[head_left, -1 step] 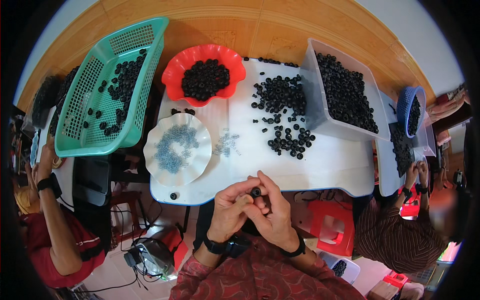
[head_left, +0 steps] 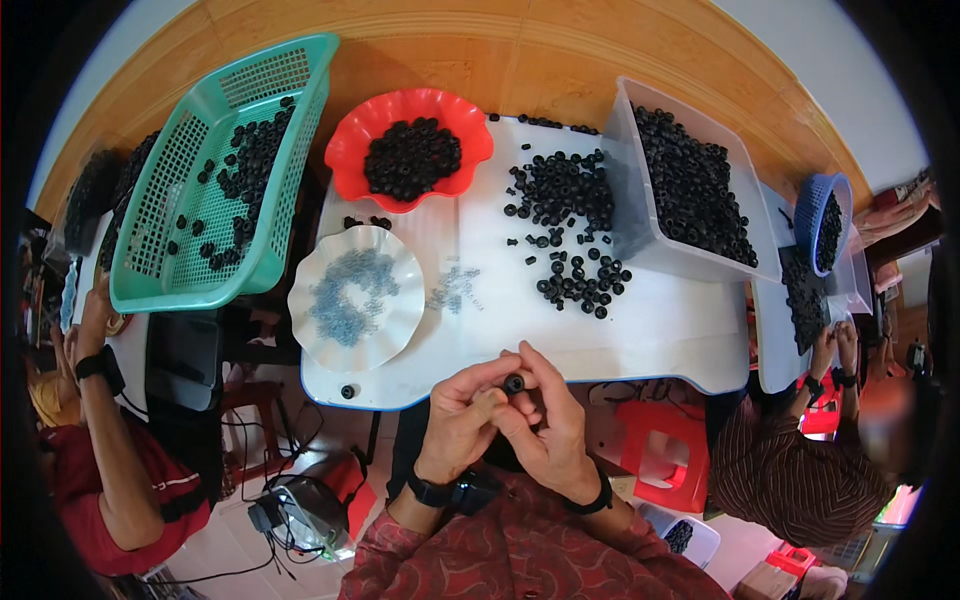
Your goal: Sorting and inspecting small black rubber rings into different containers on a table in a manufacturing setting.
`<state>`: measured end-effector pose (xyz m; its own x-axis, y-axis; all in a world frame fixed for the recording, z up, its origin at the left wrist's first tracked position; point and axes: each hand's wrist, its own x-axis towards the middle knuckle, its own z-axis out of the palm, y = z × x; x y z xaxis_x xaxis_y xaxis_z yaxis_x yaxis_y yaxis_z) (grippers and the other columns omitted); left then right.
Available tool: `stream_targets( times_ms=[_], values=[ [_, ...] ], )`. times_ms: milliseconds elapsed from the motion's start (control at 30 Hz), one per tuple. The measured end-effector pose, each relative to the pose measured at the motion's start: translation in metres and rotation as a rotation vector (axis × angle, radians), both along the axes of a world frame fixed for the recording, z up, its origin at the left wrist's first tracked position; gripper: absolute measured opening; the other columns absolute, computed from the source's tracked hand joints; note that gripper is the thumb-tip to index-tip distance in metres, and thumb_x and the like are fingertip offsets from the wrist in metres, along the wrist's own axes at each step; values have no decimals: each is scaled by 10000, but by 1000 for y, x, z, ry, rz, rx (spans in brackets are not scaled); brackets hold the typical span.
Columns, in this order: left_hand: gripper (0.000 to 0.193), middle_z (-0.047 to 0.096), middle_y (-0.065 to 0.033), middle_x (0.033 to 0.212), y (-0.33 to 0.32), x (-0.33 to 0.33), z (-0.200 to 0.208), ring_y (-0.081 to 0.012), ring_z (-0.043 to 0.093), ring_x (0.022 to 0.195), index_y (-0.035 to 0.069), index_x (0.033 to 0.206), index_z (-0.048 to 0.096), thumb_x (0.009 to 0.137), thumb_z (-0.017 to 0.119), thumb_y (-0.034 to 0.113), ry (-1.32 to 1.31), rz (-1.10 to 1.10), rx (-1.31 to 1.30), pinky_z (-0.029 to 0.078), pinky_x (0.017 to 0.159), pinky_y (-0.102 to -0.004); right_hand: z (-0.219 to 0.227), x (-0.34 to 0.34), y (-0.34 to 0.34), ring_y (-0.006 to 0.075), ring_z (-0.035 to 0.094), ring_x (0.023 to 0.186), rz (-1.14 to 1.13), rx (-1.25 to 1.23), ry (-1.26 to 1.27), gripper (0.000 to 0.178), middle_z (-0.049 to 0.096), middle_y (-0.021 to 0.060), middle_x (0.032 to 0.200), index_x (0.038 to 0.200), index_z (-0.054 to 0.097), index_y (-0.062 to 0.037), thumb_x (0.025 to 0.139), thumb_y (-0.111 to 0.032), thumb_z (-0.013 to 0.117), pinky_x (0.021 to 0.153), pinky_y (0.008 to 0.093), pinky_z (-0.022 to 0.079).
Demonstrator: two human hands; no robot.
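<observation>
Held part: a small black ring-shaped piece (head_left: 514, 383), pinched between both hands just in front of the near edge of the white table (head_left: 660, 320), above the person's lap.
Direction of the part: its round open face looks up toward the camera, so the short axis through the hole points upward and a little toward the person; it has no clear long side.
Left hand (head_left: 462, 418): fingers curled inward, thumb and index finger closed on the left side of the black piece.
Right hand (head_left: 548, 425): fingers bent, the fingertips grasp the same piece from the right and from above; the two hands touch each other.
Wrists: a dark watch on the left one, a dark band on the right one.
White plate (head_left: 355, 297): wavy rim, on the left part of the table, it carries many tiny pale blue-grey rings; some more of them lie loose just beside it on the right.
Single black piece (head_left: 347, 392): lies alone near the front left corner of the table.
Loose black pile (head_left: 570, 230): scattered in the middle of the table, well apart from the hands.
Red bowl (head_left: 412, 115): at the far side, full of black pieces.
Clear tub (head_left: 625, 190): at the far right, full of the same black pieces.
Green basket (head_left: 225, 170): to the left of the table, tilted, with black pieces inside.
Other people: one on the left and one on the right, each with the hands at another table.
</observation>
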<state>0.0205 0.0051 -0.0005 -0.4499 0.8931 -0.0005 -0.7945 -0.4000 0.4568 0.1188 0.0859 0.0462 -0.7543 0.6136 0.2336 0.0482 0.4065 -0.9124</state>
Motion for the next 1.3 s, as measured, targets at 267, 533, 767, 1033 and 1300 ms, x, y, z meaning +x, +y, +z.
stream_targets(
  times_ms=[267,533,767,1033,1300],
  values=[
    [415,619,-140,1222,0,-2,-8,-206,612,1074,-50,1269,556,905,666,117,36,-3,-152,520,889,-334,14,6,19,292,631,952,56,228,-38,370,580,172,1154,1221,583,17,855,40,627,780,335,527],
    [367,633,-134,1171,4,1,-7,-192,622,1038,-41,1261,547,925,627,82,-48,-44,-167,512,886,-330,4,6,28,263,660,895,26,235,-61,323,586,139,1117,1094,667,-32,781,31,713,706,324,568],
    [299,653,-97,1091,7,3,-7,-165,628,1007,-30,1216,547,938,608,60,-127,-60,-131,519,895,-324,-3,7,28,221,654,820,-50,151,-25,308,589,109,1025,1021,688,-34,732,56,743,654,297,562],
    [325,631,-120,1164,7,1,-8,-193,609,1072,-40,1275,542,980,544,97,-92,-143,-98,505,942,-363,-10,8,35,251,559,976,-80,218,-34,351,592,63,1014,977,713,-70,653,54,764,772,334,487],
    [349,605,-151,1213,6,1,-7,-245,581,1130,-48,1261,550,991,536,172,-34,-194,-94,470,978,-408,-11,8,39,256,563,1001,-14,258,0,332,588,74,1063,1002,697,-63,700,72,727,819,345,481]
  ],
)
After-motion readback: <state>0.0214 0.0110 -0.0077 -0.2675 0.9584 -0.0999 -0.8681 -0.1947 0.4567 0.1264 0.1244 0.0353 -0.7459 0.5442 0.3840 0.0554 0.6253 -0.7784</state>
